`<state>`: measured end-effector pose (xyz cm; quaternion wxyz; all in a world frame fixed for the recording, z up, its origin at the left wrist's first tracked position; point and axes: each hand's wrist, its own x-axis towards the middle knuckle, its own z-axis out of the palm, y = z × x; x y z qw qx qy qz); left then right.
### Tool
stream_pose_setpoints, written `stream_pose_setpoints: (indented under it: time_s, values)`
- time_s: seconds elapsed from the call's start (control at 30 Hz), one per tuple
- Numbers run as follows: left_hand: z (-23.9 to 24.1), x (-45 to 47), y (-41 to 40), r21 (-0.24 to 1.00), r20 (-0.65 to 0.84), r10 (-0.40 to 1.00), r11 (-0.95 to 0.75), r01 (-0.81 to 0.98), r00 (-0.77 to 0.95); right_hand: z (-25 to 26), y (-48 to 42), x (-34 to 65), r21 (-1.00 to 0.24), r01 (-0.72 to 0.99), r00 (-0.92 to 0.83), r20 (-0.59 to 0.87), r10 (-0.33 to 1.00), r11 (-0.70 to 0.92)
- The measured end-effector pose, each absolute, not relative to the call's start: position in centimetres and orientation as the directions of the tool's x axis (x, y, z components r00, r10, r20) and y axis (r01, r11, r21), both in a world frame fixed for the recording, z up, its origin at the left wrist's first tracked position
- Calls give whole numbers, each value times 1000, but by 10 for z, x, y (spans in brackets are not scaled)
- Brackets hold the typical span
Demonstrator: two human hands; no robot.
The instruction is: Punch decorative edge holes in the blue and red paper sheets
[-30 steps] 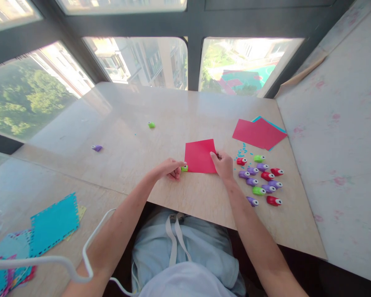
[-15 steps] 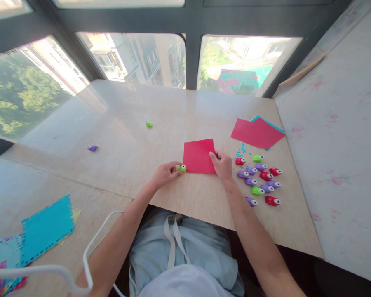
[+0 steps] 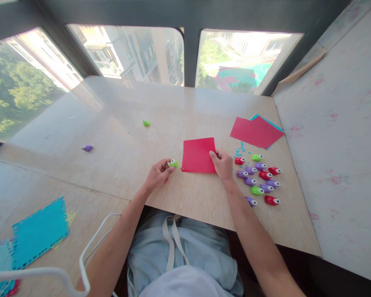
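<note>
My left hand (image 3: 158, 174) pinches a small green paper punch (image 3: 173, 163), held just left of a red sheet of paper (image 3: 199, 155) and apart from it. A tiny punched mark shows at the sheet's lower left corner. My right hand (image 3: 221, 165) is closed on the sheet's right edge, thumb on top. To the right of that hand stand several more punches, among them a red punch (image 3: 240, 161), a purple punch (image 3: 242, 174) and a green punch (image 3: 257, 190).
More red sheets (image 3: 256, 131) lie over blue paper at the right rear, near scattered blue paper bits (image 3: 240, 149). Farther left are a green punch (image 3: 146, 123) and a purple punch (image 3: 87, 147). Blue paper with punched edges (image 3: 40, 233) and a white cable (image 3: 83, 264) are at the lower left.
My left hand has drawn the green punch off the red sheet's lower left corner, to the left and slightly up. A small mark now shows at that corner. My right hand keeps its hold.
</note>
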<state>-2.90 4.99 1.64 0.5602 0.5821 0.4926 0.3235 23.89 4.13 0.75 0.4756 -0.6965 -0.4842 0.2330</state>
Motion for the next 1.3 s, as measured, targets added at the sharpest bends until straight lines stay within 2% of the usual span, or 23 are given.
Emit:
stream_pose_setpoints:
  time_s: [0.33,0.47,0.67,0.9,1.17,1.3]
  values:
    - [22,-31,50,979,-202,951,197,45,236,11,40,237,-904,416,433,100,896,-100]
    - [22,-31,47,982,-191,956,186,43,224,11,41,239,-913,392,453,83,888,-115]
    - [21,-28,43,983,-180,953,170,64,245,3,42,245,-965,236,479,18,878,-109]
    - [24,-30,43,977,-210,943,215,10,257,0,42,245,-978,182,497,1,868,-103]
    - [35,-23,31,900,-235,901,343,-268,364,8,41,240,-973,203,482,5,876,-106]
    - [42,-12,25,874,-218,878,370,-315,426,10,41,239,-971,206,470,-8,883,-118]
